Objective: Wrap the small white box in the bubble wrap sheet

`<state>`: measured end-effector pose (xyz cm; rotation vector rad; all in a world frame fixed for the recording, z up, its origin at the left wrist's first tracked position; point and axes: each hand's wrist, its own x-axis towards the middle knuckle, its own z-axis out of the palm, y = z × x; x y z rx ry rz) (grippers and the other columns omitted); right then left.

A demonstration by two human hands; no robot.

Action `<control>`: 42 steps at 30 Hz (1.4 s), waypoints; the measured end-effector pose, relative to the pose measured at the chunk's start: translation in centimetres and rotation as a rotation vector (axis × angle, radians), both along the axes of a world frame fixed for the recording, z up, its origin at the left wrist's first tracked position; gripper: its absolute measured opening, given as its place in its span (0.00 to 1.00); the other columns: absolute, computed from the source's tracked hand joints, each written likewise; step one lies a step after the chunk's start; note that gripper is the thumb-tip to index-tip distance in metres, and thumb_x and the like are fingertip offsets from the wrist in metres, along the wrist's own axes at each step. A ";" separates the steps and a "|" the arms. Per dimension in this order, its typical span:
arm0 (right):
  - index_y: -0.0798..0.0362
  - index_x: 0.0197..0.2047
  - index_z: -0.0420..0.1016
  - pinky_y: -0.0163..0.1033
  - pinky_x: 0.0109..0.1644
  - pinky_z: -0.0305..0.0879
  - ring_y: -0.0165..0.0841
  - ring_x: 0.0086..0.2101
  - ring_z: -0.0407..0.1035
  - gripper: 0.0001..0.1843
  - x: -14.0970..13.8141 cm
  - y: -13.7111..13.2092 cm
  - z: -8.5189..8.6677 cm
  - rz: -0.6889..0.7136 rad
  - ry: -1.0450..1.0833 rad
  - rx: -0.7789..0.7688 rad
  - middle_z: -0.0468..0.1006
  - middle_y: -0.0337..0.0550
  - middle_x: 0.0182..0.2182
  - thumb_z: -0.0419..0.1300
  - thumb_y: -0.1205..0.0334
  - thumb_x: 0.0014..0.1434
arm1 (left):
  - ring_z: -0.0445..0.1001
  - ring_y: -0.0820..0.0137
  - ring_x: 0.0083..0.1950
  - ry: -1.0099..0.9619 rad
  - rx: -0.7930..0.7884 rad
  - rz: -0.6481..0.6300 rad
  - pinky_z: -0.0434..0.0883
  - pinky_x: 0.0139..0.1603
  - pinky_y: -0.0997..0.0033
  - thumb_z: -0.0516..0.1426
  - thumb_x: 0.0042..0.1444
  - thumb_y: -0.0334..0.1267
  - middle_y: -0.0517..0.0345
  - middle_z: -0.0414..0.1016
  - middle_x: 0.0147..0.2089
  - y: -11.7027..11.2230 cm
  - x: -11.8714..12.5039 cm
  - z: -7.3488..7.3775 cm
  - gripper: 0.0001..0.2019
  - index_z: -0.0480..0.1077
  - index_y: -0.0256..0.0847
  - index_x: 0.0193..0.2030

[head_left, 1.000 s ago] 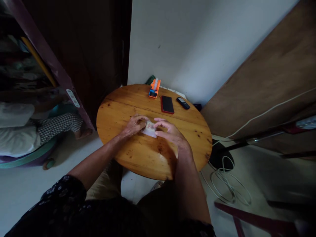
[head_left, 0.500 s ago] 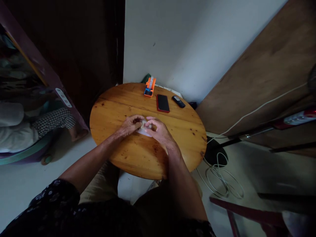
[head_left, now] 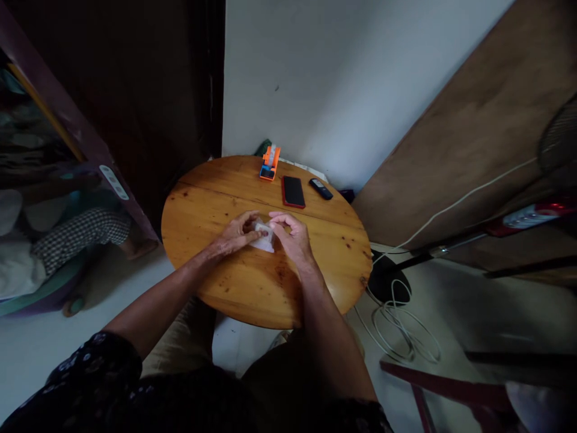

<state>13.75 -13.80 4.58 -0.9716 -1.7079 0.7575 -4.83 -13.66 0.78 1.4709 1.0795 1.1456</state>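
A small whitish, see-through piece that looks like thin plastic (head_left: 267,243) is between my hands over the middle of the round wooden table (head_left: 216,207). My left hand (head_left: 237,233) grips its left side, with the thumb lying across the front. At its upper right, my right hand (head_left: 294,236) has thumb and fingertips pinched together on the edge. The fingers cover part of the piece, and whatever may be inside it is too blurred to tell.
Toward the wall stand an orange tape dispenser (head_left: 269,162), a red-edged dark phone (head_left: 293,192) and a black remote-like handset (head_left: 321,189). Coiled white cable (head_left: 401,328) lies on the floor at right near a fan stand (head_left: 391,279). Another person's checked trouser leg (head_left: 83,234) shows at left.
My right hand has shifted from the front of the whitish piece to its upper edge. My left thumb now reaches further across it. The camera view has shifted slightly.
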 end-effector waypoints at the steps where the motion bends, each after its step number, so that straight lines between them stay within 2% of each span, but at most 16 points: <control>1: 0.48 0.32 0.78 0.47 0.57 0.67 0.39 0.47 0.75 0.04 0.0 0.0 0.1 0.003 0.017 -0.005 0.82 0.44 0.44 0.62 0.59 0.57 | 0.75 0.61 0.52 0.016 0.008 -0.010 0.72 0.53 0.62 0.68 0.48 0.46 0.43 0.73 0.59 -0.1 0.1 0.1 0.39 0.64 0.36 0.65; 7: 0.48 0.31 0.78 0.45 0.50 0.71 0.38 0.44 0.76 0.06 0.1 0.0 0.2 0.021 0.103 -0.072 0.82 0.44 0.44 0.64 0.55 0.56 | 0.75 0.66 0.44 0.056 0.033 -0.130 0.72 0.45 0.66 0.65 0.53 0.48 0.51 0.77 0.48 -0.7 0.2 0.8 0.42 0.55 0.36 0.71; 10: 0.47 0.34 0.78 0.44 0.50 0.72 0.37 0.43 0.76 0.07 0.2 0.1 0.0 0.012 0.090 -0.095 0.83 0.43 0.44 0.65 0.54 0.55 | 0.74 0.68 0.44 0.043 0.045 -0.127 0.71 0.44 0.68 0.65 0.53 0.47 0.50 0.76 0.49 -0.7 0.3 0.9 0.41 0.56 0.36 0.70; 15: 0.47 0.35 0.78 0.46 0.54 0.70 0.37 0.45 0.77 0.06 0.2 0.3 -0.4 -0.031 -0.015 -0.085 0.83 0.41 0.42 0.64 0.58 0.53 | 0.73 0.69 0.43 0.050 0.052 -0.112 0.70 0.45 0.70 0.65 0.52 0.47 0.53 0.75 0.48 -0.7 0.4 0.9 0.40 0.58 0.37 0.69; 19: 0.48 0.32 0.77 0.45 0.52 0.71 0.38 0.44 0.76 0.06 0.1 0.3 -0.4 -0.054 -0.002 -0.054 0.83 0.42 0.41 0.62 0.57 0.55 | 0.73 0.70 0.43 0.032 0.049 -0.111 0.71 0.44 0.71 0.65 0.52 0.47 0.53 0.74 0.48 -0.7 0.3 0.8 0.39 0.58 0.38 0.69; 25: 0.48 0.33 0.78 0.42 0.47 0.72 0.35 0.36 0.76 0.08 0.0 -0.1 0.2 -0.101 -0.006 -0.045 0.83 0.39 0.33 0.61 0.55 0.56 | 0.73 0.68 0.45 0.026 0.038 -0.111 0.72 0.45 0.70 0.65 0.53 0.47 0.50 0.75 0.50 -0.7 0.3 0.6 0.38 0.59 0.37 0.68; 28: 0.50 0.33 0.78 0.41 0.45 0.72 0.35 0.36 0.76 0.09 -0.1 -0.2 0.3 -0.117 0.006 -0.026 0.82 0.40 0.32 0.61 0.54 0.56 | 0.73 0.68 0.45 0.042 0.044 -0.115 0.72 0.45 0.70 0.64 0.54 0.48 0.51 0.75 0.49 -0.6 0.3 0.6 0.37 0.60 0.37 0.68; 37: 0.48 0.31 0.80 0.41 0.45 0.72 0.36 0.36 0.77 0.08 -0.6 -0.5 0.2 -0.033 -0.078 -0.005 0.84 0.39 0.32 0.61 0.56 0.57 | 0.72 0.68 0.44 0.129 0.107 -0.052 0.71 0.49 0.67 0.63 0.54 0.48 0.55 0.76 0.45 -0.1 0.3 0.0 0.33 0.64 0.39 0.65; 42: 0.48 0.31 0.81 0.41 0.45 0.72 0.37 0.35 0.78 0.08 -0.3 -0.6 0.5 0.032 -0.142 0.012 0.84 0.39 0.32 0.62 0.56 0.56 | 0.73 0.66 0.46 0.117 0.063 -0.065 0.71 0.51 0.65 0.63 0.53 0.47 0.54 0.76 0.47 -0.3 0.0 0.5 0.34 0.64 0.39 0.65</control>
